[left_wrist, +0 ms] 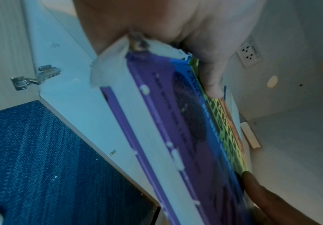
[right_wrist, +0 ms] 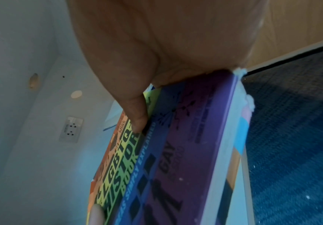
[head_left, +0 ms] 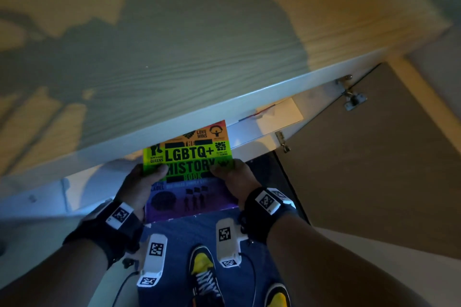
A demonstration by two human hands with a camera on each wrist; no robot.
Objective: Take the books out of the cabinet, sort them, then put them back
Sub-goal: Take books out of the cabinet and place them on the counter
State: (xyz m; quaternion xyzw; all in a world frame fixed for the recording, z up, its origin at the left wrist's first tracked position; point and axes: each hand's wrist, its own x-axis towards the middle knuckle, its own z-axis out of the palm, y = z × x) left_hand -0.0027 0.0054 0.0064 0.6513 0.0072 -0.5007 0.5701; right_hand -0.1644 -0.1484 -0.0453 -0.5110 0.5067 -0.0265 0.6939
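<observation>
A large rainbow-covered book (head_left: 189, 169) titled "The LGBTQ+ History Book" lies flat, its far end under the cabinet's top edge (head_left: 174, 119). My left hand (head_left: 147, 179) grips its left side, thumb on the cover. My right hand (head_left: 232, 174) grips its right side the same way. The left wrist view shows the book (left_wrist: 185, 129) edge-on, with my left thumb (left_wrist: 212, 82) on the cover. In the right wrist view my right thumb (right_wrist: 137, 115) presses on the book (right_wrist: 166, 159). Another book (head_left: 264, 114) lies inside the cabinet at the right, mostly hidden.
The cabinet's right door (head_left: 374, 157) stands wide open on its hinges (head_left: 351, 97). The left door hinge (left_wrist: 35, 77) shows too. Blue carpet (head_left: 179, 232) covers the floor, with my yellow and black shoes (head_left: 204, 271) on it. A wall socket (left_wrist: 249, 53) sits on the cabinet's back wall.
</observation>
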